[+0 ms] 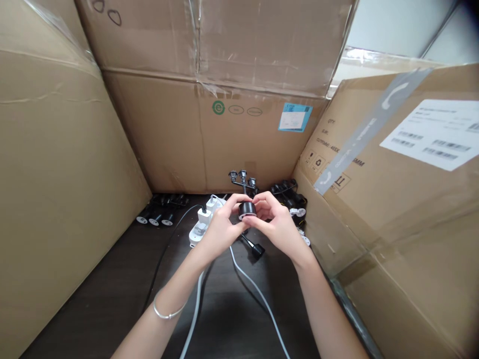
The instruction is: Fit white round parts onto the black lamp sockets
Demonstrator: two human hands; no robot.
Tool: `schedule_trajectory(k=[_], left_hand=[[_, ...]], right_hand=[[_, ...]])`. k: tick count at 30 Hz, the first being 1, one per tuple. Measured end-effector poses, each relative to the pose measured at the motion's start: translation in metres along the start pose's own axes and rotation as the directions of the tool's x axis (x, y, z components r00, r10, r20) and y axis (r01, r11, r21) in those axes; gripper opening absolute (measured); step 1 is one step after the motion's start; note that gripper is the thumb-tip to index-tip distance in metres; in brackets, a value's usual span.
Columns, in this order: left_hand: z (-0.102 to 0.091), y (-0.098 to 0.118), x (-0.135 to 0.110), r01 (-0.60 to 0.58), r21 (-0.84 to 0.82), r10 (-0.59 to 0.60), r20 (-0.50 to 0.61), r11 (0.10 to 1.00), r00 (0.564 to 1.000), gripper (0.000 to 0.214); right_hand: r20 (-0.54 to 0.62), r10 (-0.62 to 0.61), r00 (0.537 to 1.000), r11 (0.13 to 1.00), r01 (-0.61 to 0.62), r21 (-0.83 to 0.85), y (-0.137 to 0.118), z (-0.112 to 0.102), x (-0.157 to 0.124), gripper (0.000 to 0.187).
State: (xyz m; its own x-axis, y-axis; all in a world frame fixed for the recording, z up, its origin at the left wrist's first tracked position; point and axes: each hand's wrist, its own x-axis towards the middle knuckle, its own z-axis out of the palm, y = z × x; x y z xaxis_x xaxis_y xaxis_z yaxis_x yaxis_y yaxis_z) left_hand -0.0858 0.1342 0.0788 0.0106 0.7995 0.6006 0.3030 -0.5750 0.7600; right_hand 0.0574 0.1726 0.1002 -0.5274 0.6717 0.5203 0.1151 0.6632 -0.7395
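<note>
Black cylindrical part (247, 208) is pinched firmly between the fingertips of the left hand (222, 227) and right hand (275, 224), held level with even pressure above the white power strip (194, 235).

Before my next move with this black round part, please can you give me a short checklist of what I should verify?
1. Grip: left hand and right hand both hold the black cylindrical part: ok.
2. Underside of the black cylindrical part: fingers hide most of it: cannot tell.
3. Black stem piece below the hands, joined to the held part or not: cannot tell.
4. Three-lantern lamp post behind the hands stands upright: ok.
5. Two white plugs sit in the white power strip: ok.
</note>
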Motion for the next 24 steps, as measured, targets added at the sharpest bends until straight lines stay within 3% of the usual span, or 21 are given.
schedule_trajectory(k=[7,13,18,24], left_hand=[[-0.0022,-0.0035,-0.0007,0.003,0.027,-0.005,0.056,1.0,0.998,0.035],[0.0002,-0.0074,-0.0005,-0.003,0.031,0.003,0.009,1.0,1.0,0.03],[0.0032,-0.0084,-0.003,-0.001,0.07,-0.001,0.032,0.998,0.999,0.026],[0.0051,-0.0073,-0.0043,-0.082,0.236,0.089,-0.022,0.968,0.996,0.027]], right_hand=[[0.007,-0.036,0.999,0.989,0.037,-0.141,0.0003,-0.0018,-0.0011,0.026],[-0.034,-0.116,0.993,0.974,0.107,-0.202,-0.0011,0.0005,-0.0015,0.019],[-0.025,-0.102,0.994,0.975,0.095,-0.203,-0.004,-0.0026,-0.0031,0.012],[-0.061,-0.167,0.984,0.963,0.15,-0.224,-0.0057,-0.0039,-0.004,0.012]])
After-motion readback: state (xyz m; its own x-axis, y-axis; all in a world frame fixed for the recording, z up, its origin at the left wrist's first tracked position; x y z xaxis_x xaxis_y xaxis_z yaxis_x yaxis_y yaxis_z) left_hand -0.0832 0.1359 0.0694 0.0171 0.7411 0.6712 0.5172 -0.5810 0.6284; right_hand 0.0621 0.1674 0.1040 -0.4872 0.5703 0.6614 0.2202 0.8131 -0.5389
